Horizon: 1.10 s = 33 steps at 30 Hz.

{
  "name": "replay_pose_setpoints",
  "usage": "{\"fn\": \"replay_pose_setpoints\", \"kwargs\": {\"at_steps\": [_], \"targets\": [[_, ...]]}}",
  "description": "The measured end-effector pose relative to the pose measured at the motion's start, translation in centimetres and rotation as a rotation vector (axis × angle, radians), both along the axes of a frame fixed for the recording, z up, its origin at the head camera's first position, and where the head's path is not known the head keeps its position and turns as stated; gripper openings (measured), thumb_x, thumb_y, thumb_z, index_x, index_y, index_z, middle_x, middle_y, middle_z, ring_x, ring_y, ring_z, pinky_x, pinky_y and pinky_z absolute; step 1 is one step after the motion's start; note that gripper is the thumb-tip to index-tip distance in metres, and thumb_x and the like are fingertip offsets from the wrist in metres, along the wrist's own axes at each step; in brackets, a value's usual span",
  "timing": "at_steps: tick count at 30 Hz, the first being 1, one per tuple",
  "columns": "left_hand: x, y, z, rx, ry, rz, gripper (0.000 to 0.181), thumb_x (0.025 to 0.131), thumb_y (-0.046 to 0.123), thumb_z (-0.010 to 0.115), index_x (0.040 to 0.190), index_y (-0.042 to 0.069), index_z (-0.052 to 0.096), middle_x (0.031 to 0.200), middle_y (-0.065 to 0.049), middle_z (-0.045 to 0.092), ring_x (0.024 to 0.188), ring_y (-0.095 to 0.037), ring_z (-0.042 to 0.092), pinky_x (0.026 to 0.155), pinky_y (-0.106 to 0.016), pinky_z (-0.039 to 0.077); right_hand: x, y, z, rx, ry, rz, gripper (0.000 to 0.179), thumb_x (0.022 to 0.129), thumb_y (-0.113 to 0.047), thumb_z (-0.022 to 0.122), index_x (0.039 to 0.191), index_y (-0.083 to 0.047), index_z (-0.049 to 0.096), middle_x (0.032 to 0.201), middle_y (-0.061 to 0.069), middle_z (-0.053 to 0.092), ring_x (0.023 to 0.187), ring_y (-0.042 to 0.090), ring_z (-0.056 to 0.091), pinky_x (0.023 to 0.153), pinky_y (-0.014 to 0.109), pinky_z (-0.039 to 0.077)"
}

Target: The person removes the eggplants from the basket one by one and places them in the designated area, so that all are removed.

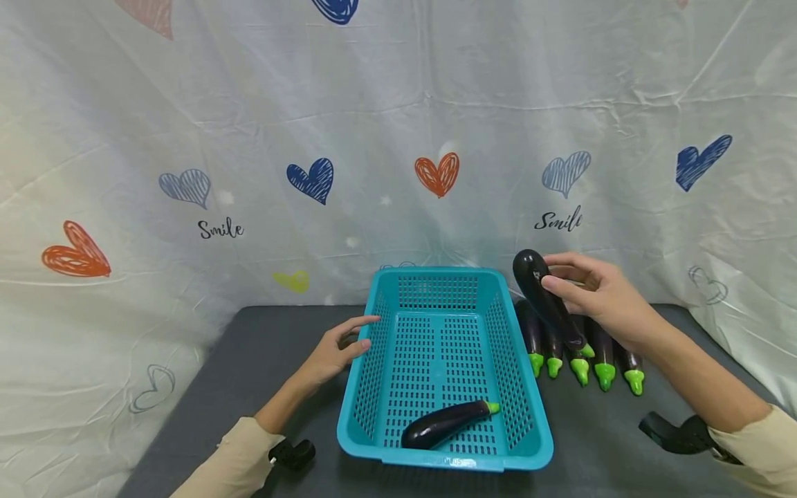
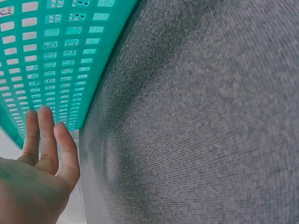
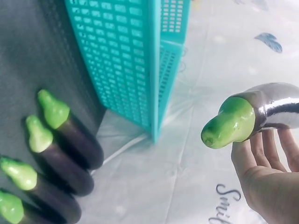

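My right hand (image 1: 600, 297) holds a dark purple eggplant (image 1: 539, 287) between thumb and fingers, raised right of the basket. Its green stem end (image 3: 231, 123) points toward the camera in the right wrist view. My left hand (image 1: 330, 353) rests at the left side of a turquoise perforated basket (image 1: 445, 462), index finger and thumb at the rim. In the left wrist view, the other fingers (image 2: 46, 135) extend fairly straight beside the outer wall. One eggplant (image 1: 445, 423) lies inside the basket near its front edge.
Several eggplants (image 1: 604, 353) lie in a row on the dark grey table (image 1: 283, 332), right of the basket, green ends toward me. A white curtain (image 1: 373, 90) printed with hearts hangs behind the table.
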<state>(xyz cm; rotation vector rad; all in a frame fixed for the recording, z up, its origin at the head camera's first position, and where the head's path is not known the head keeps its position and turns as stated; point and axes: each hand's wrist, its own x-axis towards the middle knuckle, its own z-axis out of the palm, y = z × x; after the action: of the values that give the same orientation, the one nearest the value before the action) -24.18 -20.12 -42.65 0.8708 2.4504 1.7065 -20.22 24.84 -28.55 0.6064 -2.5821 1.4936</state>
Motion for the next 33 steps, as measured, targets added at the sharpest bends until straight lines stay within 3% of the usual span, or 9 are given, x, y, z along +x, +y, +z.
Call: {"fn": "replay_pose_setpoints", "kwargs": {"at_steps": [6,8,13,18,26,33], "targets": [[0.0,0.0,0.0,0.013,0.0,-0.008,0.046,0.105,0.015,0.057,0.15,0.01,0.05,0.154,-0.018,0.041,0.135,-0.046,0.042,0.09,-0.054,0.049,0.4,1.4,-0.4,0.027,-0.031,-0.06,0.047,0.107,-0.028,0.057,0.148,-0.006,0.048,0.14,0.019,0.053,0.112,0.01,0.059,0.086,0.035,0.055],[0.1,0.0,0.0,0.007,0.006,-0.002,0.046,0.105,0.015,0.057,0.15,0.011,0.051,0.155,-0.017,0.04,0.137,-0.046,0.04,0.094,-0.059,0.046,0.5,1.9,-0.6,0.034,-0.039,-0.074,0.047,0.107,-0.028,0.057,0.148,-0.007,0.047,0.14,0.019,0.053,0.111,0.01,0.058,0.084,0.029,0.053],[0.1,-0.1,-0.1,-0.005,0.015,0.004,0.046,0.105,0.015,0.057,0.15,0.011,0.051,0.159,-0.018,0.035,0.142,-0.048,0.031,0.101,-0.068,0.036,0.7,3.0,-1.2,0.065,-0.023,-0.104,0.046,0.107,-0.027,0.057,0.147,-0.005,0.048,0.136,0.021,0.055,0.107,0.006,0.06,0.082,0.028,0.054],[0.1,0.0,-0.1,-0.012,0.006,0.005,0.047,0.105,0.017,0.057,0.151,0.013,0.05,0.16,-0.019,0.032,0.143,-0.049,0.028,0.102,-0.07,0.033,1.0,4.1,-2.0,0.051,-0.009,-0.116,0.044,0.108,-0.023,0.056,0.145,-0.003,0.049,0.133,0.021,0.056,0.103,0.003,0.061,0.078,0.025,0.054],[0.2,0.0,0.1,-0.018,-0.02,0.012,0.047,0.106,0.019,0.057,0.152,0.018,0.05,0.161,-0.015,0.031,0.144,-0.046,0.028,0.1,-0.068,0.037,1.6,5.9,-3.7,0.043,-0.018,-0.15,0.044,0.108,-0.026,0.055,0.146,-0.005,0.048,0.128,-0.003,0.058,0.105,-0.004,0.058,0.078,0.023,0.054],[-0.1,-0.1,-0.2,-0.007,0.007,-0.002,0.047,0.105,0.016,0.057,0.151,0.012,0.05,0.16,-0.018,0.032,0.143,-0.049,0.027,0.101,-0.069,0.035,2.2,7.9,-5.1,0.027,-0.052,-0.163,0.047,0.109,-0.025,0.053,0.15,-0.003,0.043,0.125,-0.015,0.056,0.105,-0.008,0.057,0.077,0.024,0.054]]}}
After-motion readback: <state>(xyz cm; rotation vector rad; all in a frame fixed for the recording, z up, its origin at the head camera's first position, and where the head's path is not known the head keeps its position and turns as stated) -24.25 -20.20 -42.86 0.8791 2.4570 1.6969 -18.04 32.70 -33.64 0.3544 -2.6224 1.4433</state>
